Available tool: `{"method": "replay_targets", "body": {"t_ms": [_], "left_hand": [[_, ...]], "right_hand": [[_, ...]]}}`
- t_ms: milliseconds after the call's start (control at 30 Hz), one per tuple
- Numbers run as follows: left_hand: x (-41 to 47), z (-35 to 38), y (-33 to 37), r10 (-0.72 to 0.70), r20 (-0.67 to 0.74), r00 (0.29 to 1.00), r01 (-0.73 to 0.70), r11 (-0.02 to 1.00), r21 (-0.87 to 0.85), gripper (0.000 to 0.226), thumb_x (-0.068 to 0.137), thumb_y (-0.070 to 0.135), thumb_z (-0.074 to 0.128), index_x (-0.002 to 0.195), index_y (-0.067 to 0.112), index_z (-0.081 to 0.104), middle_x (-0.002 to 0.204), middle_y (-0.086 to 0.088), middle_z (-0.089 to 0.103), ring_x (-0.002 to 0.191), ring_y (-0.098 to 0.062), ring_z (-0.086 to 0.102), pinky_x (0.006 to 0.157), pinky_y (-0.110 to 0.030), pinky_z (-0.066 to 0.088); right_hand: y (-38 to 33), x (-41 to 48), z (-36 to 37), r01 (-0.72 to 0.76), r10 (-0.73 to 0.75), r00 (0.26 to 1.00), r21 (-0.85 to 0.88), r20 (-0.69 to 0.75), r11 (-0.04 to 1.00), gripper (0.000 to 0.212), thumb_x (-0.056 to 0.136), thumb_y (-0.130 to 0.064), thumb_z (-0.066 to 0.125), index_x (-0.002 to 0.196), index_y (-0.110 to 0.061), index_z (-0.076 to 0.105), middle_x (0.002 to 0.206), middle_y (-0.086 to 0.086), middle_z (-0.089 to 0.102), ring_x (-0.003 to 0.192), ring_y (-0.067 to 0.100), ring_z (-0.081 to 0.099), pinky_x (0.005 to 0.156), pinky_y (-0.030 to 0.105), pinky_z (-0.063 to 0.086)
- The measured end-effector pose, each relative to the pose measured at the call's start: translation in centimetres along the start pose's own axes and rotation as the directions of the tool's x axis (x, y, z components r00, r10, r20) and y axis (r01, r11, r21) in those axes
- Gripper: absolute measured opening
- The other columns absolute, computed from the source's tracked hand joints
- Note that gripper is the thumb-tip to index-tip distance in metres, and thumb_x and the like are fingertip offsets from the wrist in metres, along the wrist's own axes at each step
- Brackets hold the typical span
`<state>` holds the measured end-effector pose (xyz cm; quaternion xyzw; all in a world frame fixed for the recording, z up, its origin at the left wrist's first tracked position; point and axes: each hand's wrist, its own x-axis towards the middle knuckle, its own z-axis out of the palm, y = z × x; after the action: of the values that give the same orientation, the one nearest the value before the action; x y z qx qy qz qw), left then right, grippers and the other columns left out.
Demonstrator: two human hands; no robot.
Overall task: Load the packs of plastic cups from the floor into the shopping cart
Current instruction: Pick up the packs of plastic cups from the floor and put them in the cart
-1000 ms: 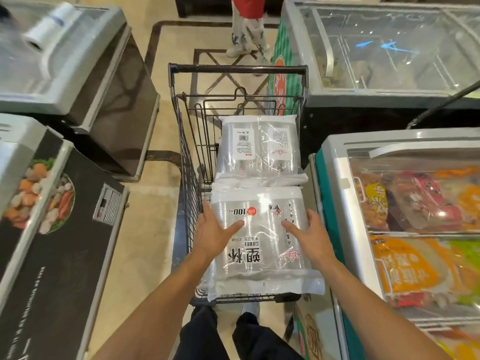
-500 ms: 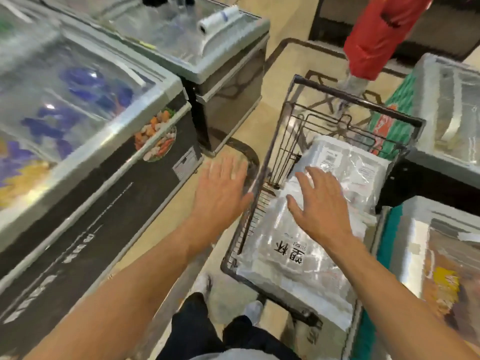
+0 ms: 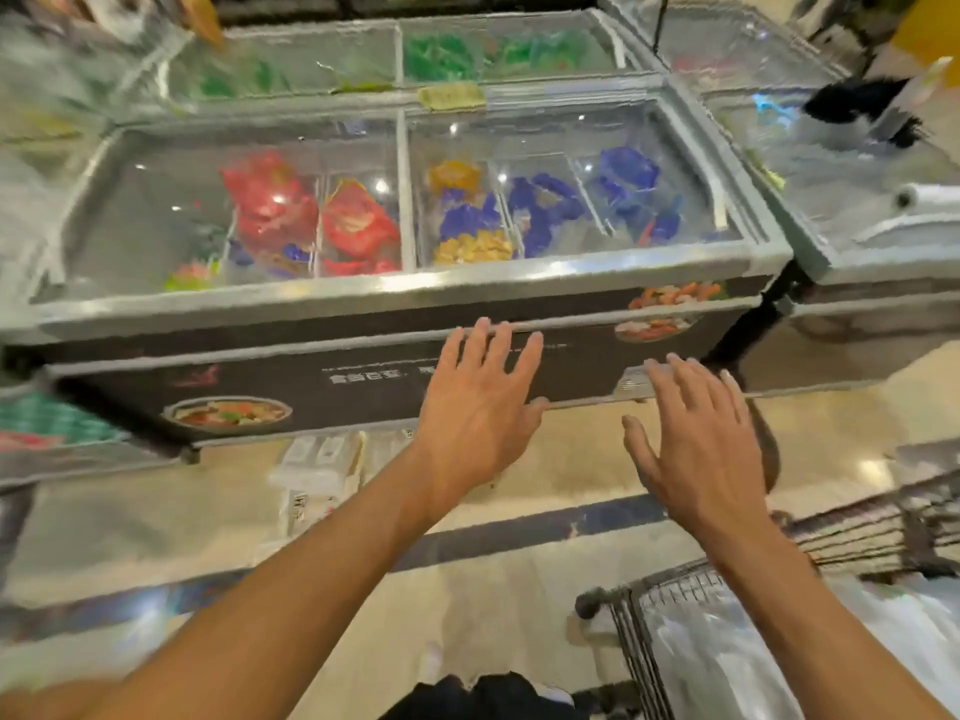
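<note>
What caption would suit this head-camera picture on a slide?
Empty left hand and right hand reach toward cup packs on the floor beside a freezer.

Both bare arms reach out in front. The left hand [image 3: 475,407] is flat, palm down, fingers straight and a bit spread. The right hand [image 3: 696,449] is the same, fingers apart, thumb out. Neither hand holds anything.

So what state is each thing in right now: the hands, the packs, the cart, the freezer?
Left hand: open, fingers spread, holding nothing.
Right hand: open, holding nothing.
Floor packs: lying down, untouched.
Shopping cart: partly loaded with cup packs.
Freezer: glass lids appear shut.
</note>
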<state>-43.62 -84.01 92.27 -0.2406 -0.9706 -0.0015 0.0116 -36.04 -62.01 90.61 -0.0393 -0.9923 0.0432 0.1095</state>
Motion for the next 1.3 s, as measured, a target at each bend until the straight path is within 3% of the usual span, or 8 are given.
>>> {"method": "replay_targets", "body": {"t_ms": [133,300,467,833,1133,1300], "left_hand": [[-4.0,0.1,-5.9,-0.174,-0.019,0.985,0.172,0.983,-0.055,0.073,0.108,0.058,0.046,0.17,0.026,0.024,0.171,-0.01,0.036,0.161,-0.034,0.025,0.132,-0.05,0.015],[-9.2,1.2,-10.2,-0.268,-0.031,0.963,0.266,0.962,-0.061,0.072,0.108,0.057,0.049,0.169,0.026,0.028,0.17,-0.01,0.039,0.16,-0.033,0.029,0.131,-0.05,0.019],[-13.6,3.0,-14.1,-0.356,-0.036,0.934,0.355,0.934,-0.042,0.068,0.106,0.052,0.052,0.164,0.02,0.039,0.158,-0.012,0.054,0.149,-0.036,0.045,0.123,-0.052,0.034],[-16.0,6.4,-22.6,-0.625,-0.042,0.78,0.616,0.778,-0.126,0.066,0.105,0.047,0.051,0.164,0.021,0.037,0.154,-0.01,0.056,0.139,-0.034,0.051,0.114,-0.051,0.044],[-17.0,15.8,-37.8,-0.776,0.024,0.63,0.767,0.618,-0.175,0.068,0.106,0.045,0.054,0.167,0.02,0.034,0.153,-0.014,0.057,0.135,-0.039,0.054,0.108,-0.053,0.045],[-18.6,24.1,-45.6,-0.83,0.058,0.555,0.821,0.536,-0.195,0.069,0.105,0.044,0.055,0.165,0.016,0.035,0.151,-0.016,0.059,0.132,-0.04,0.057,0.107,-0.053,0.047]], "right_hand": [[-8.3,1.6,2.4,0.157,-0.158,0.987,0.066,0.014,0.985,0.06,0.104,-0.044,0.053,0.152,-0.007,0.051,0.15,0.02,0.055,0.141,0.038,0.049,0.124,0.055,0.032],[-15.0,1.5,4.4,0.234,-0.244,0.969,0.171,0.04,0.957,0.059,0.101,-0.042,0.061,0.149,-0.009,0.054,0.146,0.016,0.06,0.134,0.037,0.055,0.121,0.053,0.038],[-17.1,1.9,6.0,0.316,-0.338,0.938,0.208,0.077,0.926,0.058,0.101,-0.042,0.064,0.148,-0.009,0.055,0.143,0.015,0.061,0.13,0.035,0.056,0.115,0.051,0.044],[-23.9,7.9,9.8,0.417,-0.497,0.845,0.338,0.198,0.844,0.059,0.105,-0.05,0.055,0.151,-0.014,0.051,0.146,0.01,0.06,0.129,0.031,0.058,0.109,0.046,0.049],[-36.0,13.8,20.8,0.439,-0.568,0.726,0.373,0.389,0.817,0.073,0.102,-0.06,0.049,0.162,-0.02,0.036,0.161,0.006,0.049,0.142,0.028,0.052,0.117,0.044,0.043],[-42.6,15.0,31.0,0.44,-0.629,0.644,0.462,0.435,0.77,0.075,0.101,-0.064,0.048,0.156,-0.014,0.04,0.144,0.009,0.061,0.126,0.028,0.061,0.102,0.042,0.052]]}}
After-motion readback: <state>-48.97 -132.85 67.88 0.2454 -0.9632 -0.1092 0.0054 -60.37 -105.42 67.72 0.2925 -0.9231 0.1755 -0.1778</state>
